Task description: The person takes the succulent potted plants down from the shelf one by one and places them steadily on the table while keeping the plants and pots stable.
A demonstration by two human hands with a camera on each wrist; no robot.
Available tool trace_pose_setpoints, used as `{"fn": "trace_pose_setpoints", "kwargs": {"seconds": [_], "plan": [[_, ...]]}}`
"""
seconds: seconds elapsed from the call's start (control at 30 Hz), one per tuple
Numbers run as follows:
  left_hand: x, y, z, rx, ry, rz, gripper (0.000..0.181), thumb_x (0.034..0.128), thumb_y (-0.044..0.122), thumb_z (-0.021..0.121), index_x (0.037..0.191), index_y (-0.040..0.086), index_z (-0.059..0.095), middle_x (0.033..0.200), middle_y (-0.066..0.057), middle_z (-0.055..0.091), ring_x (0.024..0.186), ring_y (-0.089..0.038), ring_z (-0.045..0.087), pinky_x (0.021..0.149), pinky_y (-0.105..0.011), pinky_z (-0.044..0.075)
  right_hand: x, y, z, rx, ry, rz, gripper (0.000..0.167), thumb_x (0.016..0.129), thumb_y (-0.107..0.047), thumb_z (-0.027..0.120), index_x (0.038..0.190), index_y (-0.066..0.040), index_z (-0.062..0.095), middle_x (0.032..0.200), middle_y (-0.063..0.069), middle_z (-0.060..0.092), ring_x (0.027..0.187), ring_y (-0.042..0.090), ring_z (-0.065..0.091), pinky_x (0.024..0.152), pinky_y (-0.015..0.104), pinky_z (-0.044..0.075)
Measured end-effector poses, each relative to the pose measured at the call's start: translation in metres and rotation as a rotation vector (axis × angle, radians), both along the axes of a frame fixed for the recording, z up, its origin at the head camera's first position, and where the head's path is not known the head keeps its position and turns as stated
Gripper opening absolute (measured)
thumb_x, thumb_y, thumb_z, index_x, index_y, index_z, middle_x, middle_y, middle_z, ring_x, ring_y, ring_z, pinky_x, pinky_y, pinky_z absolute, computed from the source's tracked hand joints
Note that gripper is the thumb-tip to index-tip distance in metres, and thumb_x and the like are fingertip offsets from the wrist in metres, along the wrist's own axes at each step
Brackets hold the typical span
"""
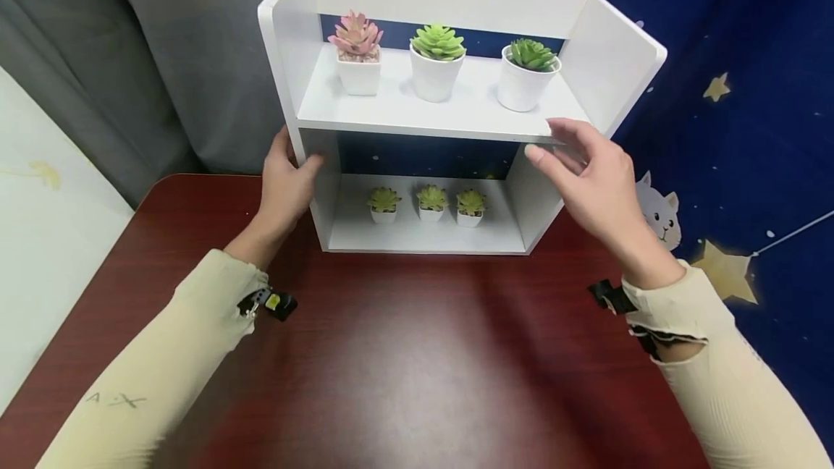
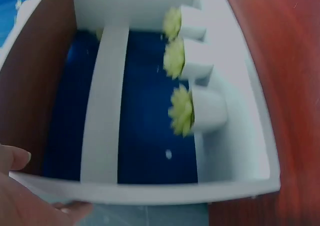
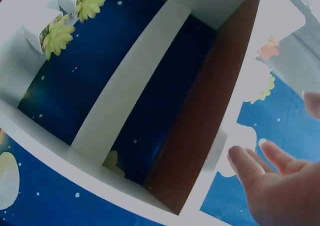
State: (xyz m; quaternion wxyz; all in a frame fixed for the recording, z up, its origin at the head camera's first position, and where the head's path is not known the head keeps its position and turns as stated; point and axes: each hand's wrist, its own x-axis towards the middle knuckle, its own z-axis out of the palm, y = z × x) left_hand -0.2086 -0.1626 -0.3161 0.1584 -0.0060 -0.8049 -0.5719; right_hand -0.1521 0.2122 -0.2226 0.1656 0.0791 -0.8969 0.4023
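Note:
A white two-tier shelf stands on the table. My left hand grips its left side panel, thumb at the front edge and the other fingers mostly hidden behind the panel. My right hand is at the right end of the middle board, fingers extended and apart, with nothing held; whether it touches the board I cannot tell. On the upper tier stand a pink succulent, a light green succulent and a dark green succulent in white pots. Three small succulents sit in the lower tier.
The dark red table stretches out in front of the shelf. Behind hang a grey curtain and a blue star-patterned cloth. A white surface lies to the left.

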Motion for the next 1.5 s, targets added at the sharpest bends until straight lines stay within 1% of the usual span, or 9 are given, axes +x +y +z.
{"fn": "trace_pose_setpoints", "kwargs": {"seconds": [0.2, 0.33, 0.53, 0.77, 0.97, 1.07, 1.27, 1.4, 1.5], "plan": [[-0.019, -0.002, -0.005, -0.084, -0.002, 0.017, 0.053, 0.1033, 0.036, 0.045, 0.150, 0.010, 0.042, 0.151, -0.019, 0.050, 0.129, -0.030, 0.050, 0.107, -0.055, 0.040, -0.023, 0.005, 0.011, -0.031, -0.115, -0.025, 0.078, 0.093, -0.047, 0.069, 0.154, -0.009, 0.039, 0.162, 0.010, 0.039, 0.147, 0.025, 0.044, 0.117, 0.037, 0.038], [-0.023, -0.001, -0.012, -0.048, 0.049, -0.015, 0.052, 0.1054, 0.036, 0.040, 0.147, 0.005, 0.043, 0.148, -0.023, 0.050, 0.128, -0.032, 0.050, 0.108, -0.055, 0.038, -0.034, 0.004, 0.016, -0.007, -0.194, 0.007, 0.092, 0.092, -0.052, 0.067, 0.161, -0.012, 0.022, 0.169, 0.008, 0.024, 0.154, 0.026, 0.031, 0.124, 0.042, 0.028], [-0.027, 0.001, -0.018, 0.009, 0.124, -0.035, 0.048, 0.1061, 0.029, 0.040, 0.143, 0.000, 0.045, 0.138, -0.027, 0.053, 0.120, -0.028, 0.050, 0.104, -0.050, 0.038, -0.049, -0.001, 0.012, -0.056, -0.169, -0.003, 0.094, 0.093, -0.052, 0.066, 0.163, -0.014, 0.015, 0.170, 0.005, 0.020, 0.157, 0.019, 0.021, 0.127, 0.036, 0.019], [-0.031, 0.003, -0.028, -0.009, 0.190, 0.017, 0.045, 0.1054, 0.027, 0.043, 0.140, -0.001, 0.050, 0.134, -0.028, 0.059, 0.117, -0.027, 0.053, 0.103, -0.049, 0.040, -0.062, -0.005, 0.010, -0.194, -0.179, -0.024, 0.090, 0.098, -0.050, 0.058, 0.164, -0.014, 0.009, 0.171, 0.005, 0.018, 0.158, 0.019, 0.018, 0.128, 0.039, 0.017], [-0.037, 0.003, -0.035, -0.048, 0.279, 0.087, 0.044, 0.1053, 0.029, 0.045, 0.135, -0.002, 0.055, 0.094, -0.028, 0.063, 0.090, -0.031, 0.058, 0.085, -0.042, 0.043, -0.068, -0.016, 0.009, -0.169, -0.204, -0.035, 0.089, 0.097, -0.054, 0.056, 0.164, -0.020, 0.008, 0.171, 0.002, 0.017, 0.158, 0.017, 0.016, 0.128, 0.042, 0.018], [-0.039, 0.002, -0.036, -0.066, 0.301, 0.106, 0.044, 0.1056, 0.031, 0.045, 0.132, -0.002, 0.057, 0.084, -0.027, 0.060, 0.083, -0.031, 0.058, 0.081, -0.040, 0.043, -0.070, -0.020, 0.010, -0.161, -0.210, -0.043, 0.088, 0.097, -0.056, 0.055, 0.164, -0.023, 0.008, 0.171, 0.002, 0.018, 0.158, 0.018, 0.017, 0.127, 0.044, 0.018], [-0.040, 0.002, -0.037, -0.064, 0.319, 0.115, 0.042, 0.1050, 0.031, 0.047, 0.131, 0.001, 0.058, 0.090, -0.029, 0.065, 0.090, -0.033, 0.062, 0.087, -0.045, 0.046, -0.073, -0.023, 0.009, -0.153, -0.212, -0.071, 0.086, 0.097, -0.054, 0.057, 0.163, -0.025, 0.011, 0.170, 0.002, 0.022, 0.157, 0.017, 0.019, 0.127, 0.042, 0.020], [-0.040, 0.003, -0.037, -0.060, 0.314, 0.116, 0.042, 0.1048, 0.031, 0.046, 0.132, 0.001, 0.057, 0.088, -0.030, 0.063, 0.085, -0.033, 0.059, 0.084, -0.045, 0.045, -0.075, -0.025, 0.010, -0.143, -0.219, -0.086, 0.087, 0.097, -0.054, 0.057, 0.163, -0.022, 0.011, 0.169, 0.003, 0.023, 0.156, 0.017, 0.020, 0.127, 0.040, 0.020], [-0.039, 0.003, -0.036, -0.044, 0.304, 0.107, 0.042, 0.1051, 0.029, 0.047, 0.135, 0.001, 0.055, 0.106, -0.030, 0.068, 0.095, -0.032, 0.063, 0.090, -0.046, 0.046, -0.075, -0.025, 0.013, -0.138, -0.240, -0.088, 0.089, 0.097, -0.054, 0.057, 0.164, -0.021, 0.009, 0.170, 0.005, 0.020, 0.157, 0.018, 0.019, 0.127, 0.039, 0.020]]}}
